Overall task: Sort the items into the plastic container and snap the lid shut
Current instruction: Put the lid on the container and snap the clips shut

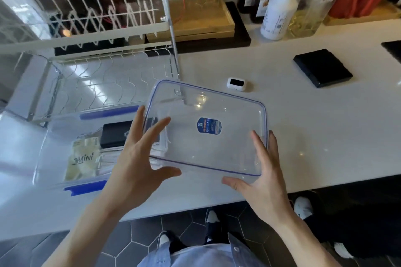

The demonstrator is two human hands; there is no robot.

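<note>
I held the lid (206, 128) between my left hand (138, 158) and right hand (260, 171), fingers spread along its edges; squaring its 4 corners over the container (54, 147) mattered before pressing.

Container (54, 147) blurred, power bank (115, 132) partly behind left hand (134, 158)

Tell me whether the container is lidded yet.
Not yet. The lid is between both hands, overlapping only the right end of the container.
</note>
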